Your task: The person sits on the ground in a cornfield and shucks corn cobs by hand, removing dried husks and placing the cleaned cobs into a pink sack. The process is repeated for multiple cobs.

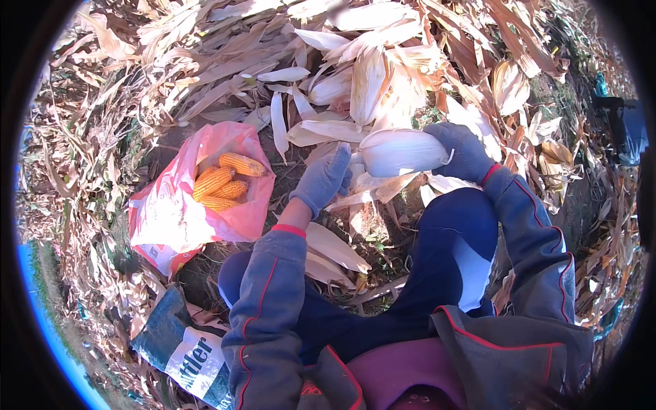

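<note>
My right hand (461,149), in a grey glove, is closed round one end of a corn ear (402,152) still wrapped in its pale husk. The ear lies roughly level above my knees, its stalk end pointing left. Close to that end is my left hand (324,180), also gloved in grey. Its thumb points up and its other fingers bend partly inward; nothing shows in its grasp. To the left, a pink plastic bag (240,147) stands with its mouth spread. Several husked yellow cobs (213,183) lie inside it.
Dry husks and unhusked ears (367,85) are heaped in front of me. A dark green and white sack (160,328) lies by my left forearm. Loose husks (331,247) lie between my legs. A dark object with blue (625,130) stands at the far right.
</note>
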Demonstrator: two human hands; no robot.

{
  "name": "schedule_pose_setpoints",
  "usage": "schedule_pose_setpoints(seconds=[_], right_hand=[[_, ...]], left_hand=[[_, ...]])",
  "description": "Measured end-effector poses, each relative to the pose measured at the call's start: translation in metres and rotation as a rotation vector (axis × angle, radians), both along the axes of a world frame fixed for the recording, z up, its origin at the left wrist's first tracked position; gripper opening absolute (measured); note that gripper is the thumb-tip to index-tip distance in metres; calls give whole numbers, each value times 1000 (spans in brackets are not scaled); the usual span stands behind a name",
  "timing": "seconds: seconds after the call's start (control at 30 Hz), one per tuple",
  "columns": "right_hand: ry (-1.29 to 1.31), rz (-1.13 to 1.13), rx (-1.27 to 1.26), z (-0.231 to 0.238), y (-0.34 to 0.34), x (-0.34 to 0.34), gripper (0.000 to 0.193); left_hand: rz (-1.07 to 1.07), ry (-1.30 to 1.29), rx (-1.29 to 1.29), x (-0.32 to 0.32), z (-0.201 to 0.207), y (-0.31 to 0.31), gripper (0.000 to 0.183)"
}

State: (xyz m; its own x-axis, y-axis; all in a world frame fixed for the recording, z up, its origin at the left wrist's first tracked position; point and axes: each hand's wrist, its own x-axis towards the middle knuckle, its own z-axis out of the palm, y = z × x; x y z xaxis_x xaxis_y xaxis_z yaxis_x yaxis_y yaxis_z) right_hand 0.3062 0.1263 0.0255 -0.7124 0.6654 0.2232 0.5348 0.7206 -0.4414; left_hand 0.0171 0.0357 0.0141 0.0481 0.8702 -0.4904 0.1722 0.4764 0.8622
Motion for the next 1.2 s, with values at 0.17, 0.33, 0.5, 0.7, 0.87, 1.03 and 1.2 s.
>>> schedule_pose_setpoints(seconds=[0.17, 0.33, 0.5, 0.7, 0.87, 1.03, 1.2], right_hand=[[-39, 122, 209, 35, 15, -51, 52], [-1, 43, 173, 19, 3, -77, 46], [-71, -20, -67, -15, -4, -77, 57], [-57, -109, -423, -33, -18, -85, 70], [-114, -93, -343, -15, 7, -76, 82], [62, -447, -32, 7, 22, -67, 78], [519, -636, -242, -10, 48, -57, 58]], left_hand=[[296, -314, -105, -12, 5, -2, 57], [451, -332, -24, -30, -8, 1, 53], [583, -223, 2, -19, -1, 3, 47], [592, -199, 105, -20, 7, 9, 40], [639, -105, 124, -23, 21, 13, 42], [739, -268, 119, -45, 13, 11, 43], [761, -612, 124, -50, 17, 4, 43]])
